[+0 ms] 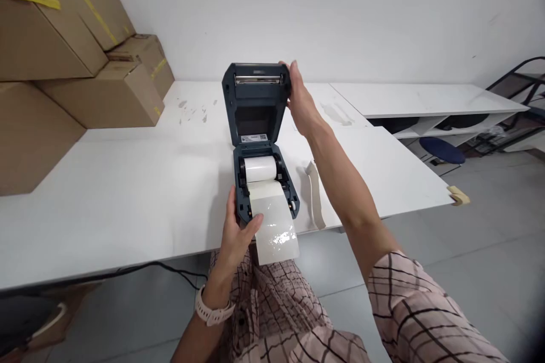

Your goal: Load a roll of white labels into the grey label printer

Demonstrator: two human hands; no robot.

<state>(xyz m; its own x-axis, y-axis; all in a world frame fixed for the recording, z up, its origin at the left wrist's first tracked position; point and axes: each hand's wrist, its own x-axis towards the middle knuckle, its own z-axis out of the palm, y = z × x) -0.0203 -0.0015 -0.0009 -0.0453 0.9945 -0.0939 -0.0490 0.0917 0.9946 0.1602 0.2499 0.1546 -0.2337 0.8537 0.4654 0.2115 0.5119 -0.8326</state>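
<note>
A printer (254, 148) is set near the front edge of the desk (149, 198), its raised lid (256, 95) grasped by the right hand (301, 103). Its front left corner is clasped by the left hand (235, 238), thumb laid over the paper (275, 227).

A plain white wall (361, 11) fills the top of the frame. Below it, a white table (140, 193), marked with grey patches near the wall, spreads from the left edge past the centre. Brown cardboard boxes (55, 45) are stacked at upper left. At right, a white shelf unit (426, 97) and a dark blue stool (441, 150) stand on grey floor (481, 261) in soft, even light.
</note>
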